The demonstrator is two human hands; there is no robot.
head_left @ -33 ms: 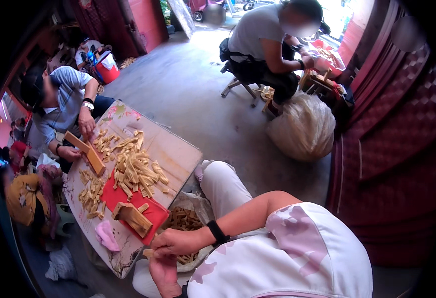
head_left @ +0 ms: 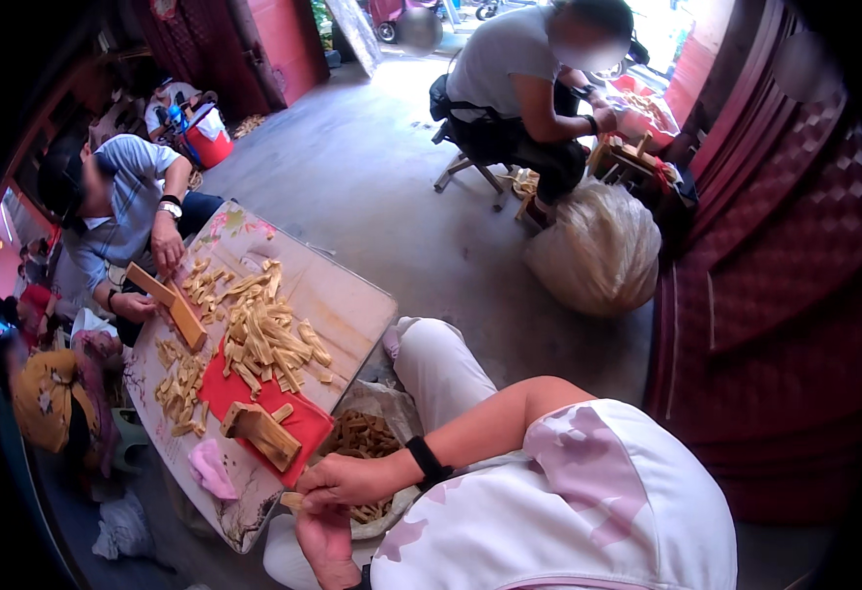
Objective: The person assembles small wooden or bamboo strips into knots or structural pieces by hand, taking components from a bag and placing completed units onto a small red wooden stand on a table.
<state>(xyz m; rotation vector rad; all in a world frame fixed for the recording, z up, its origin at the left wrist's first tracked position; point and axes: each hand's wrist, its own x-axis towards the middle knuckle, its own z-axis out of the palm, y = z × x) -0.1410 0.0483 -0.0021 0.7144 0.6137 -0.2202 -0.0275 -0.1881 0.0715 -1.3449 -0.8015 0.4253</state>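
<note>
Close together at the table's near corner, my right hand [head_left: 352, 482] and my left hand [head_left: 325, 541] are both closed, pinching a short tan strip [head_left: 292, 501] whose end sticks out to the left. My fingers hide the rest of it. Just below the table edge, beside my right hand, a lined container of brownish strips [head_left: 364, 433] stands by my leg. On the table, nearest my hands, an L-shaped wooden block [head_left: 264, 435] rests on a red cloth [head_left: 220, 388]. Beyond it lies a loose heap of pale yellow strips [head_left: 266, 324].
The patterned table [head_left: 352, 295] also bears a pink cloth [head_left: 213, 468]. Across it, a co-worker [head_left: 126, 197] handles another wooden block [head_left: 183, 315]. A second person [head_left: 510, 79] sits at the far right beside a bulky plastic sack [head_left: 596, 251]. A red bucket [head_left: 207, 140] stands behind.
</note>
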